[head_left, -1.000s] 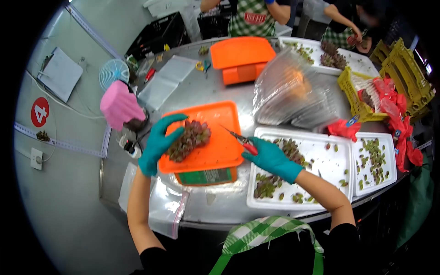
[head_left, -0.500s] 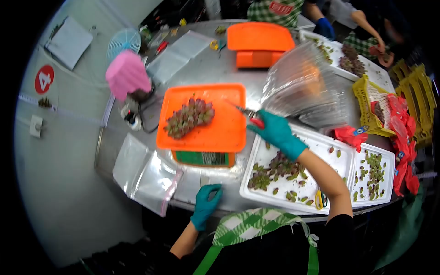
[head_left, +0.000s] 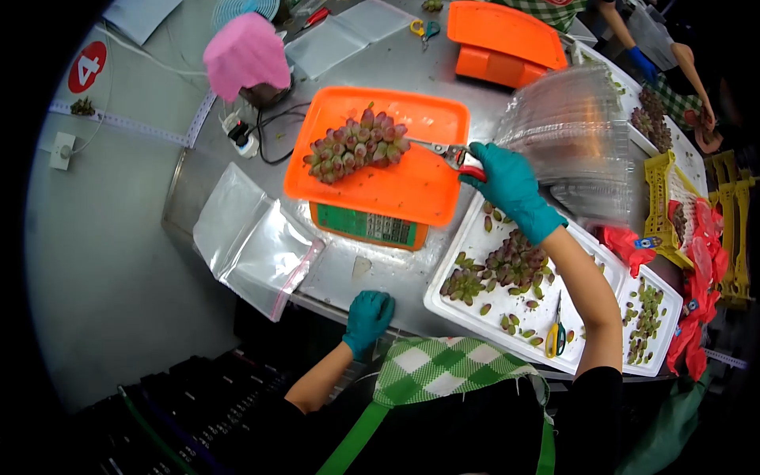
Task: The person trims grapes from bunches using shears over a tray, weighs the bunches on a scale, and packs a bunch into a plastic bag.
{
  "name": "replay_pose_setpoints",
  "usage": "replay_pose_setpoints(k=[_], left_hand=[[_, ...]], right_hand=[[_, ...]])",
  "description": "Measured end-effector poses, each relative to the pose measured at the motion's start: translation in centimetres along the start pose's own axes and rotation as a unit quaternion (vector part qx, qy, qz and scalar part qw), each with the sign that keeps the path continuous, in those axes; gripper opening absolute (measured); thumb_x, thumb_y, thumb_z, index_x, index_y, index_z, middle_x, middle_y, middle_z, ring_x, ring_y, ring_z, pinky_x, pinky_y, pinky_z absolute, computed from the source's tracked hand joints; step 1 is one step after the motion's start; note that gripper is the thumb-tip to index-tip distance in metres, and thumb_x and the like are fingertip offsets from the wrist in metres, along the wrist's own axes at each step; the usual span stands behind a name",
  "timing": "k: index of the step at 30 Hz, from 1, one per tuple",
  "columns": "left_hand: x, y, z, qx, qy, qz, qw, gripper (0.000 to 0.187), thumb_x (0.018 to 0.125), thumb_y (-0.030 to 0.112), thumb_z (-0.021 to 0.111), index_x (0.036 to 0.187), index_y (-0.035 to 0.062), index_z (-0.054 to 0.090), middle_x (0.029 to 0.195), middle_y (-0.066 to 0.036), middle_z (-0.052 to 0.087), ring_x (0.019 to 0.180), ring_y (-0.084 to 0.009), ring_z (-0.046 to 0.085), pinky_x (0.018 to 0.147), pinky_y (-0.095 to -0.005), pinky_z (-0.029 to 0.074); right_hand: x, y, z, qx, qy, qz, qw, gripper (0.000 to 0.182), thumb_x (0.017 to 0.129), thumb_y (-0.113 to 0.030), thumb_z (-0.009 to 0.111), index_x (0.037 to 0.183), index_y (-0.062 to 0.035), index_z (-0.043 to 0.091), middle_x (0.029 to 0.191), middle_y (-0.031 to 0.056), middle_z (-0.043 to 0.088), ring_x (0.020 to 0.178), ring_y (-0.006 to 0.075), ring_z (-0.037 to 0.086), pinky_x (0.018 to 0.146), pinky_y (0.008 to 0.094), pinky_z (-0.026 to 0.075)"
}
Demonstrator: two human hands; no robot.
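My gloved right hand (head_left: 511,190) grips red-handled pruning snips (head_left: 453,154), whose blades point left. Their tips are right at the edge of a bunch of purple-green grapes (head_left: 356,146). The bunch lies on the orange pan (head_left: 380,198) of a weighing scale with a green front panel (head_left: 364,226). My left hand (head_left: 370,321), also gloved in teal, rests at the near table edge with its fingers curled in and nothing showing in them. Close to its left lies a clear zip bag (head_left: 257,237).
White trays (head_left: 451,309) with loose grapes and yellow-handled scissors (head_left: 556,336) lie at right. Stacked clear plastic containers (head_left: 570,134), a second orange scale (head_left: 507,39) and a pink cloth (head_left: 247,57) stand farther back. A co-worker's blue glove (head_left: 643,63) shows top right.
The snips have come left against the grape bunch, which now looks turned and more level. My left fingers have curled in tighter. The whole view has shifted and tilted.
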State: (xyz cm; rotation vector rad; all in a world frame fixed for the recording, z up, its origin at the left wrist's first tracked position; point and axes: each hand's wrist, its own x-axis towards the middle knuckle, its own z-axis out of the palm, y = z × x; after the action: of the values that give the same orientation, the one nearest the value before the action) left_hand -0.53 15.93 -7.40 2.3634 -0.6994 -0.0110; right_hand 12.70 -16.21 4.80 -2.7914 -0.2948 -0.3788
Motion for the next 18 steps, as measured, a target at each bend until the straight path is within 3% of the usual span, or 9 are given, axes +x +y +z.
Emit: replay_pose_setpoints(k=[2,4,10,16,18], left_hand=[[0.12,0.32,-0.37,0.003,-0.015,-0.007,1.000,0.010,0.074,0.012,0.059,0.079,0.0053,0.055,0.072,-0.010,0.053,0.070,-0.0293,0.051,0.062,-0.0388,0.040],[0.17,0.18,-0.23,0.007,-0.009,-0.005,1.000,0.010,0.074,0.012,0.059,0.079,0.0050,0.055,0.072,-0.010,0.053,0.070,-0.0290,0.051,0.062,-0.0387,0.040],[-0.03,-0.15,-0.01,0.014,-0.003,-0.006,1.000,0.009,0.074,0.011,0.061,0.080,0.0071,0.055,0.073,-0.012,0.052,0.069,-0.0300,0.050,0.060,-0.0384,0.041],[-0.04,-0.09,-0.05,0.008,-0.010,-0.015,1.000,0.008,0.074,0.012,0.060,0.079,0.0073,0.055,0.073,-0.011,0.052,0.069,-0.0298,0.050,0.061,-0.0385,0.041],[-0.07,-0.09,-0.02,0.005,-0.010,-0.018,1.000,0.008,0.075,0.012,0.060,0.079,0.0074,0.056,0.072,-0.011,0.052,0.070,-0.0298,0.050,0.062,-0.0386,0.041]], right_hand=[[0.06,-0.39,-0.04,0.002,0.007,-0.010,1.000,0.040,0.066,-0.028,0.069,0.096,-0.0101,0.052,0.079,0.0100,0.055,0.071,0.0282,0.056,0.061,0.0392,0.044],[0.41,-0.71,-0.30,-0.011,-0.053,0.014,0.998,0.046,0.067,-0.026,0.069,0.106,-0.0084,0.050,0.086,0.0123,0.057,0.077,0.0304,0.056,0.065,0.0387,0.045],[1.01,-0.69,-0.29,-0.051,-0.071,0.001,0.996,0.051,0.067,-0.026,0.069,0.111,-0.0088,0.049,0.084,0.0095,0.056,0.077,0.0278,0.056,0.065,0.0386,0.045],[0.76,-0.78,-0.73,-0.080,-0.055,-0.005,0.995,0.053,0.068,-0.029,0.068,0.113,-0.0096,0.048,0.084,0.0087,0.055,0.076,0.0262,0.056,0.064,0.0372,0.044],[0.44,-0.36,-0.11,-0.075,0.002,-0.030,0.997,0.049,0.067,-0.030,0.069,0.107,-0.0105,0.048,0.079,0.0084,0.054,0.070,0.0259,0.055,0.060,0.0370,0.044]])
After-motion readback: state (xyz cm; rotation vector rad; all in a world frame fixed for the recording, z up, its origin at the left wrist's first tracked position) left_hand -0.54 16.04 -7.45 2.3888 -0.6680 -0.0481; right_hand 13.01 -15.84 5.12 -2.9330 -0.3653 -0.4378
